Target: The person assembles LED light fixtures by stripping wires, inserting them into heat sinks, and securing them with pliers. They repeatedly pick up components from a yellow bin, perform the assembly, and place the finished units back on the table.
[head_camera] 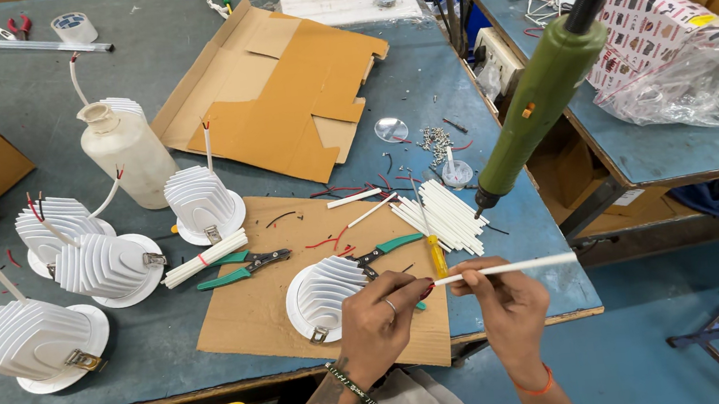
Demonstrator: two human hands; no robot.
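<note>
My right hand (509, 311) pinches a thin white sleeve tube (518, 266) that points right, level over the table's front edge. My left hand (383, 320) pinches the tube's left end, where a red wire tip (427, 289) shows. Just left of my left hand a white finned lamp housing (323, 295) lies on a brown cardboard sheet (255, 311). A yellow-handled screwdriver (436, 252) and green-handled pliers (387, 249) lie just beyond my hands.
A green electric screwdriver (540, 103) hangs above the table's right side. A pile of white tubes (443, 213), green cutters (242, 268), several finned housings (108, 264), a white bottle (124, 151) and folded cardboard (285, 85) lie on the blue table (29, 103).
</note>
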